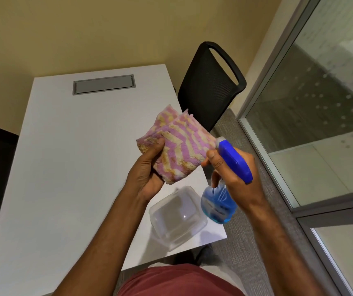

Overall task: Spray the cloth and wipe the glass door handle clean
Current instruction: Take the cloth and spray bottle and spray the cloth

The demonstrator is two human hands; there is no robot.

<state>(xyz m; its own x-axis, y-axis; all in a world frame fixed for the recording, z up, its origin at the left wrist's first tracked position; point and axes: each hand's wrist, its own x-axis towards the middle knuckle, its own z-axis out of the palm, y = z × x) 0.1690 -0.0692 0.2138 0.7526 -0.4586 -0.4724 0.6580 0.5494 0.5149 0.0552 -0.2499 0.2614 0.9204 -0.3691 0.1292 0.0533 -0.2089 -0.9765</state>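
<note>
A white table (64, 167) fills the left of a small yellow-walled room, its top mostly bare; a clear plastic container (177, 216) sits at its near right corner. A black chair (209, 86) stands at the far right edge, glass panels (320, 103) beyond. Left hand (147, 169) grips the folded pink-and-cream cloth (179, 146) above the table. Right hand (233, 169) grasps the blue spray bottle (220, 201), nozzle just beside the cloth; its label is unreadable.

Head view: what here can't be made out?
- Door handle: none shows; the glass door is cut off by the right edge.
- Spray bottle label: blurred, unreadable.
- Left hand fingers: hidden behind the cloth.
- Spray leaving the nozzle: cannot tell, though the right hand grips the trigger.
</note>
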